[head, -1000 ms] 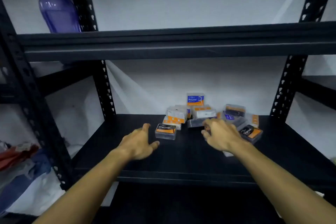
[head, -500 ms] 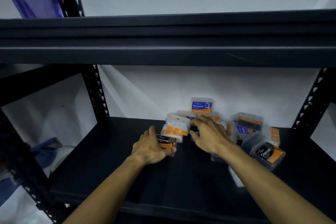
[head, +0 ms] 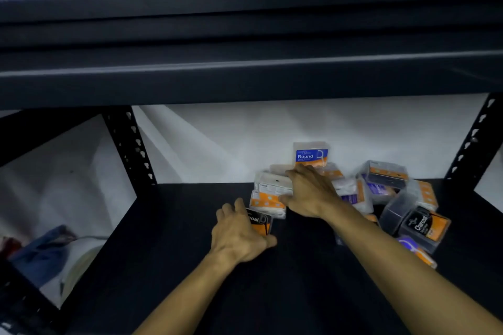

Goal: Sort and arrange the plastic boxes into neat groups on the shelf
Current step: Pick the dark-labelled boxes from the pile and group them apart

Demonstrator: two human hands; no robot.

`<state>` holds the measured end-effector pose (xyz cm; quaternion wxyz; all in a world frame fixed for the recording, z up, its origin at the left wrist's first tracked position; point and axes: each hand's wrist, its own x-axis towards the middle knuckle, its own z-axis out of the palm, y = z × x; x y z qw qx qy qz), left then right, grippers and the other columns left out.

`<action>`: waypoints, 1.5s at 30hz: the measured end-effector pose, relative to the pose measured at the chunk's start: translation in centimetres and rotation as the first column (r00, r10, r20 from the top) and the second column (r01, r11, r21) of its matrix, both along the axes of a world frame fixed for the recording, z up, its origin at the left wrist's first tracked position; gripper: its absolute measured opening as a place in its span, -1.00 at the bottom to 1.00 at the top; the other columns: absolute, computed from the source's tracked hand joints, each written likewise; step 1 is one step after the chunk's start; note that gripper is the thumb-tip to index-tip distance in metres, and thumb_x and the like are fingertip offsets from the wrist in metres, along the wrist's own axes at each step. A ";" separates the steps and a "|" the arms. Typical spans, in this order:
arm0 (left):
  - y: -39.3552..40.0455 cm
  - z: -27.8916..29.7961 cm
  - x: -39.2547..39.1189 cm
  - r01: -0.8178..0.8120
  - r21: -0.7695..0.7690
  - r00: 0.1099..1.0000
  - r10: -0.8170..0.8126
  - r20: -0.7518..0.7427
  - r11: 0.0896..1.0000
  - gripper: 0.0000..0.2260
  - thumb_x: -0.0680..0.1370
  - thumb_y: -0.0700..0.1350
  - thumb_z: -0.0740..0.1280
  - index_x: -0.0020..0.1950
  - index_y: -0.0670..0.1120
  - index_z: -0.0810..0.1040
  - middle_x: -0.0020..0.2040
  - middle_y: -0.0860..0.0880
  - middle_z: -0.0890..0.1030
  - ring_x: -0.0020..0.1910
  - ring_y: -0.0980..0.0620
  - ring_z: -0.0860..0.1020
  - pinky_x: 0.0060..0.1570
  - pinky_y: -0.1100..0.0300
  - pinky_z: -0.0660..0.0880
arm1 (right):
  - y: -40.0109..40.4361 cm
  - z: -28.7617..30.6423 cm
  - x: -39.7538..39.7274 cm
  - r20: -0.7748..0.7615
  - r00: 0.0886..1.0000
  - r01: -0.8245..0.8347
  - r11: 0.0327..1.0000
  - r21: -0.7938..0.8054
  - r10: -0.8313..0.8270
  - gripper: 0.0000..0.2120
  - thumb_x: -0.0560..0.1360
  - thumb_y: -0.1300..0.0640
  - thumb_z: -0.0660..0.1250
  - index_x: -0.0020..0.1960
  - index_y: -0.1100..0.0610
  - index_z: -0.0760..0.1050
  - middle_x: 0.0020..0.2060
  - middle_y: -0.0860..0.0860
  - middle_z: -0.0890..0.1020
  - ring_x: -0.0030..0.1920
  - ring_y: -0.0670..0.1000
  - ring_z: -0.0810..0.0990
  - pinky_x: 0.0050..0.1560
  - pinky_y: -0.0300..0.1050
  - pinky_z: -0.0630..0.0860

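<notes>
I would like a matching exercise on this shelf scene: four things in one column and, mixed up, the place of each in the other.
Things:
1. Round box
2. left hand
3. right hand
4. Charcoal box on the right

Places:
A. on the white and orange boxes
B. standing upright at the back wall
C. tilted at the right edge of the pile
D. on a black and orange box at the front

Pairs: 1-B, 2-D, 3-A, 4-C
</notes>
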<state>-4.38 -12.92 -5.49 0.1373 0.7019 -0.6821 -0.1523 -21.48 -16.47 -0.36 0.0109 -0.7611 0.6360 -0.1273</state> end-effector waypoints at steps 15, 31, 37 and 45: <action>-0.4 -0.7 5.1 -0.068 -0.181 0.955 0.011 -0.297 0.981 -0.17 0.17 0.21 0.60 0.26 -0.04 0.25 0.15 0.03 0.28 0.07 0.04 0.43 0.02 0.22 0.46 | 5.0 -3.0 -1.2 -0.090 0.979 -0.200 0.928 -0.314 0.180 -0.47 0.22 0.13 0.54 0.10 0.17 0.39 0.26 0.20 0.49 0.15 0.22 0.58 -0.36 -0.06 0.57; -0.5 -0.3 5.0 0.036 -0.169 0.958 -0.082 -0.273 0.985 -0.13 0.15 0.23 0.62 0.33 -0.05 0.38 0.15 0.10 0.25 0.12 0.08 0.43 0.10 0.23 0.47 | 6.1 -5.8 -0.5 0.287 0.937 -0.162 0.977 -0.141 0.197 -0.19 0.44 0.19 0.34 0.56 0.05 -0.02 0.43 0.02 0.10 0.39 0.02 0.27 0.34 -0.20 0.32; -0.3 0.0 6.9 0.028 -0.146 0.939 -0.077 -0.336 0.989 -0.32 0.30 0.10 0.60 0.32 -0.04 0.43 0.15 0.06 0.31 0.00 0.16 0.43 -0.02 0.41 0.31 | 5.8 -4.5 1.6 0.535 0.843 -0.078 0.997 0.002 0.065 -0.25 0.44 0.03 0.42 0.52 -0.07 0.12 0.22 -0.06 0.34 0.21 -0.09 0.39 0.17 -0.31 0.29; 0.1 -0.1 10.8 0.038 -0.139 0.917 -0.089 -0.388 0.990 -0.72 0.45 -0.05 0.50 0.11 0.04 0.52 0.07 0.04 0.46 0.03 0.12 0.52 -0.05 0.35 0.40 | 5.4 -4.2 4.2 0.908 0.401 -0.175 0.964 0.201 -0.117 -0.50 0.34 -0.02 0.53 0.17 -0.14 0.36 0.05 -0.12 0.55 0.02 -0.11 0.58 -0.05 -0.09 0.60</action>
